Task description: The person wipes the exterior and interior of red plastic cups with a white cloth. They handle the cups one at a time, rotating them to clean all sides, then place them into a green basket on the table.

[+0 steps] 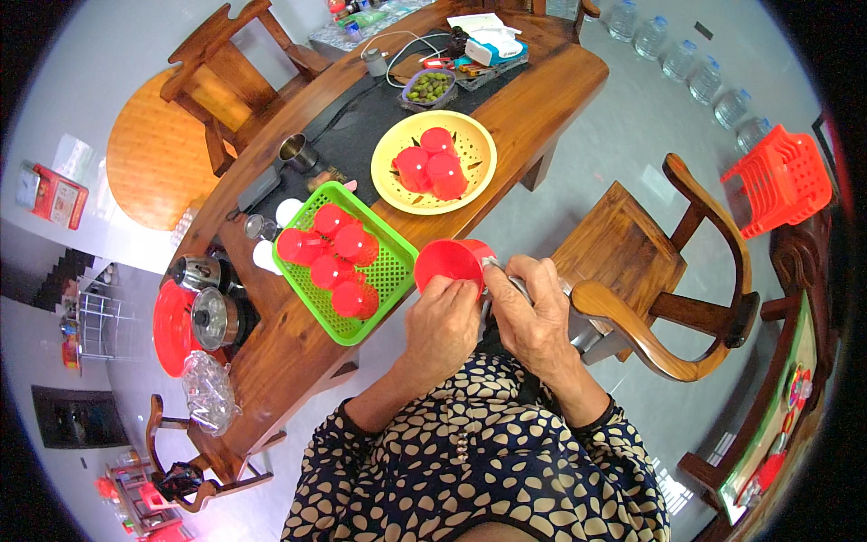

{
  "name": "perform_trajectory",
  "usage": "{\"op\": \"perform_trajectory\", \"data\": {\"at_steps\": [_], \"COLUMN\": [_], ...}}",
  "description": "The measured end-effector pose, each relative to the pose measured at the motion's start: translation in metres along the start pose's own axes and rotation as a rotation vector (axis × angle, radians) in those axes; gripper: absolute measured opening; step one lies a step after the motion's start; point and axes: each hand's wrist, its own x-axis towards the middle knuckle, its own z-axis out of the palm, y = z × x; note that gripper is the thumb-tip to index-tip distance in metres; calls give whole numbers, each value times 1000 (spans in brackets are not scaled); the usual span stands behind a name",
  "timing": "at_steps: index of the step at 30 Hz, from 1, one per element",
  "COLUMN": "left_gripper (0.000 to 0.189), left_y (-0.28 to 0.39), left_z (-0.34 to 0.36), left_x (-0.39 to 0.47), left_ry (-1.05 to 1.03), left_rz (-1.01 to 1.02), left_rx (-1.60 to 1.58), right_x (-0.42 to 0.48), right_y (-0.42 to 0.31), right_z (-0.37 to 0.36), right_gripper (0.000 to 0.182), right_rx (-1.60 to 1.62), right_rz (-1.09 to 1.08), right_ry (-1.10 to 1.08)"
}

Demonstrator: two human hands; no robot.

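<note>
In front of my body, my left hand grips the near rim of a red plastic cup, its opening tilted up towards me. At the cup's right side, my right hand pinches a grey-white piece, apparently cloth, against the wall; my fingers hide most of it. Beyond them, a green plastic basket on the wooden table holds several upside-down red cups. Behind and right of it, a yellow colander contains three more red cups.
A wooden armchair stands close on my right. The table carries a bowl of green fruit, a tissue pack, a metal cup and a lidded pot. Red plastic stools and several water bottles line the right wall.
</note>
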Motion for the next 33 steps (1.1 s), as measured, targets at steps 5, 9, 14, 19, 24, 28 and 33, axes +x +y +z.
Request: {"op": "perform_trajectory", "data": {"at_steps": [5, 9, 14, 19, 24, 28, 33], "left_gripper": [11, 15, 19, 25, 23, 24, 26], "left_y": [-2, -4, -19, -23, -19, -27, -30], "left_z": [4, 4, 1, -8, -11, -12, -12], "left_x": [-3, -2, -3, 5, 10, 9, 10], "left_ry": [-42, -52, -61, -197, -275, -297, -283], "left_rz": [-69, -135, -179, -187, -170, -56, -30], "left_rx": [-106, -173, -299, -531, -574, -452, -383], "right_x": [-10, -9, -6, 13, 27, 33, 28], "right_y": [-1, 0, 13, 39, 45, 44, 40], "right_z": [2, -3, -20, -33, -23, -19, -16], "right_gripper": [40, 35, 19, 19, 15, 8, 10], "right_rx": [-18, 8, 379, 682, 931, 876, 741], "right_rz": [-14, -34, 85, 333, 304, 307, 456], "right_ry": [2, -69, -173, -290, -493, -605, -546]}}
